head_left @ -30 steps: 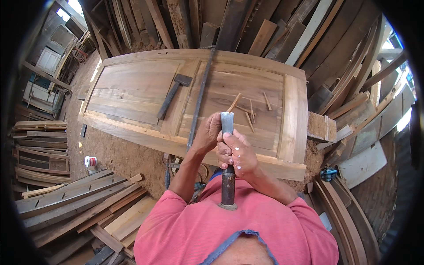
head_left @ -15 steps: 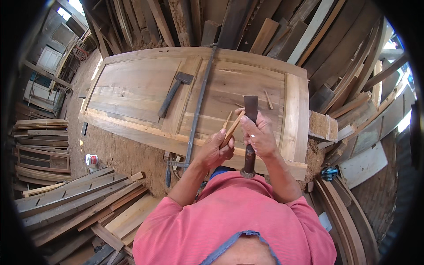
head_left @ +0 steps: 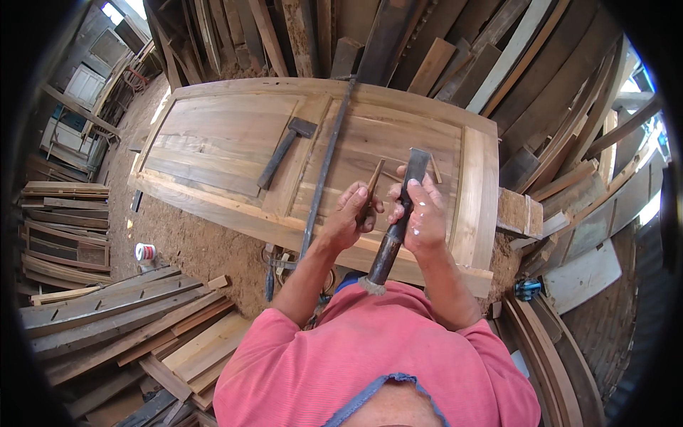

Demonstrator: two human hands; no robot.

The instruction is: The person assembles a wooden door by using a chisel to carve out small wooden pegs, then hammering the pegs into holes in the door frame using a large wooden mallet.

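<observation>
- L hand [head_left: 353, 215]: your grip pinches thin wood [head_left: 373, 183], tip fwd.
- R hand [head_left: 425, 210]: your grip wraps chisel [head_left: 396, 229], blade fwd, handle twd you.
- Arms [head_left: 307, 277] bent.

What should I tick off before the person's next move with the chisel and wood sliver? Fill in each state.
1. Chisel gripped in the right hand: ok.
2. Its blade pointing away from the pink shirt: ok.
3. Wood sliver held in the left hand: ok.
4. Left hand out of the cutting edge's way: ok, it is off to the side.
5. Panel door free of loose sticks: not ok, a thin stick lies there.
6. Bar clamp tight: cannot tell.
</observation>
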